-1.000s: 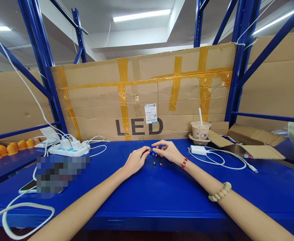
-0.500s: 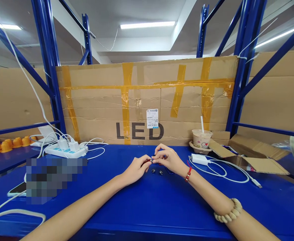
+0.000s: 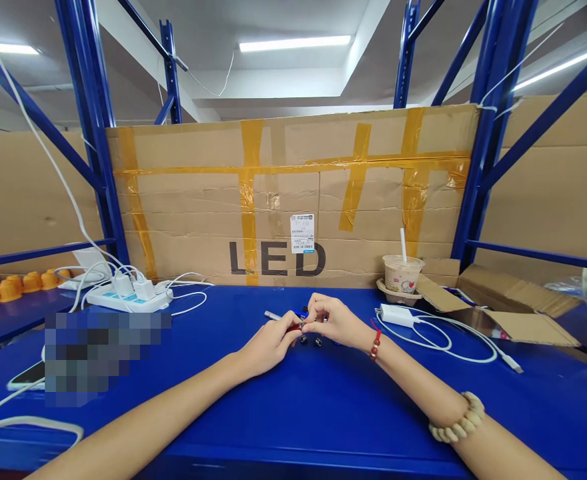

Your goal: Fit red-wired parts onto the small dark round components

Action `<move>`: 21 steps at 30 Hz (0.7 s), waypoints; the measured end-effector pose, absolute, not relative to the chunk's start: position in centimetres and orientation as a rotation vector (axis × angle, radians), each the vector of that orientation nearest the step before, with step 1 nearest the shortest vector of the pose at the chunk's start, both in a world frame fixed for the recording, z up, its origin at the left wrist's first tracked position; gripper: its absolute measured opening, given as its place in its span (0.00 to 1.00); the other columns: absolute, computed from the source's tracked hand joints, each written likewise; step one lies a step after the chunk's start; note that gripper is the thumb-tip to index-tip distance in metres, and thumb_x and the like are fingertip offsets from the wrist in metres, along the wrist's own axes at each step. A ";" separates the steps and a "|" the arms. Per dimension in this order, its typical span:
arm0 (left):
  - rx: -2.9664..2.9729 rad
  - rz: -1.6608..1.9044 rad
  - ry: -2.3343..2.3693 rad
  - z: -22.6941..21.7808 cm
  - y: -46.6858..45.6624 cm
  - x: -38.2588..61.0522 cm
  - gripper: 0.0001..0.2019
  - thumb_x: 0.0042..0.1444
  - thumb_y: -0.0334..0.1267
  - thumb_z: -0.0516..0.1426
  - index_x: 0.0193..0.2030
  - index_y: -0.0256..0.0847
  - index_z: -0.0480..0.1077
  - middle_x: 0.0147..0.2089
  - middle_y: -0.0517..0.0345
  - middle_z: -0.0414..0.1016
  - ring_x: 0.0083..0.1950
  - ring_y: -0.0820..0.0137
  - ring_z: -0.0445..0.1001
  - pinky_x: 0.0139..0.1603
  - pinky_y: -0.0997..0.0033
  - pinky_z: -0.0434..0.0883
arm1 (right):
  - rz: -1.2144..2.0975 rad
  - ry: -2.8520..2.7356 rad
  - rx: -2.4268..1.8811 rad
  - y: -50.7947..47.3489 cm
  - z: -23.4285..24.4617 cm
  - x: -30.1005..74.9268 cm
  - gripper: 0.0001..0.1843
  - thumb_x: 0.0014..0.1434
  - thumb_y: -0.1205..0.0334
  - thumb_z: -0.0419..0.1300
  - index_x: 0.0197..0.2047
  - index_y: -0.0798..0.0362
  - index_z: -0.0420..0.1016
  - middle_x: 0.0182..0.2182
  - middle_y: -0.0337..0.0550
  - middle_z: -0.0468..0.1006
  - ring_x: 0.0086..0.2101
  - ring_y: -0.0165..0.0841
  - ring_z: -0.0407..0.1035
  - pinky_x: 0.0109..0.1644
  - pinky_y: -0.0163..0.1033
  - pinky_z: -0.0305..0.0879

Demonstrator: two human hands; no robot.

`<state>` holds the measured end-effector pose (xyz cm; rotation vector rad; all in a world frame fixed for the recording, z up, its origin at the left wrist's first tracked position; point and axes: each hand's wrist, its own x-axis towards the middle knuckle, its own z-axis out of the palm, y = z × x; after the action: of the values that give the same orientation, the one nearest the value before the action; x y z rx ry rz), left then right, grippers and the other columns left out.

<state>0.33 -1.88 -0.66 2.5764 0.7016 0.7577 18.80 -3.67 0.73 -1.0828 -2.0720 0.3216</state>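
Over the blue tabletop, my left hand (image 3: 272, 343) and my right hand (image 3: 331, 321) meet with their fingertips pinched together. Between them is a small metallic piece (image 3: 302, 326); a red part shows at my left fingers, and the exact kind is too small to tell. Two small dark, shiny metal pieces lie just below my fingertips, one on the left (image 3: 303, 339) and one on the right (image 3: 318, 342). Behind my left fingers a thin silvery-white rod (image 3: 272, 315) sticks out. Blue and dark bits show behind the fingertips, mostly hidden by my hands.
A white power strip (image 3: 133, 297) with plugs and cables stands on the left, near a phone (image 3: 26, 377) and a blurred patch. To the right are a drink cup (image 3: 402, 275) with a straw, a white charger (image 3: 397, 315) with its cable, and an opened cardboard box (image 3: 528, 327).
My right hand has dropped slightly, and both hands still pinch together. The silvery rod and a red part now show at my left fingers. The view has shifted a little.
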 end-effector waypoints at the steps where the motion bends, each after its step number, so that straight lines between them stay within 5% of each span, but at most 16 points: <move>1: 2.582 0.756 0.710 -0.6 -1.9 0.3 0.07 0.59 0.38 0.43 0.37 0.41 0.59 0.30 0.61 0.69 0.30 0.74 0.67 0.34 0.75 0.63 | 0.334 -2.067 -1.092 -3.7 0.7 18.8 0.13 0.46 0.55 0.62 0.21 0.55 0.69 0.27 0.37 0.64 0.22 0.22 0.58 0.25 0.31 0.55; 21: 2.781 0.961 0.818 -0.4 -1.0 0.1 0.06 0.57 0.39 0.48 0.33 0.42 0.62 0.37 0.59 0.72 0.38 0.71 0.70 0.36 0.73 0.65 | 0.520 -1.859 -1.220 -3.5 0.3 18.0 0.13 0.44 0.55 0.61 0.20 0.56 0.68 0.21 0.38 0.69 0.18 0.22 0.59 0.20 0.29 0.56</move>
<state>0.10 -1.03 -0.38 2.7809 0.8181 0.9606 18.00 -3.49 0.30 -1.2204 -1.8586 0.5196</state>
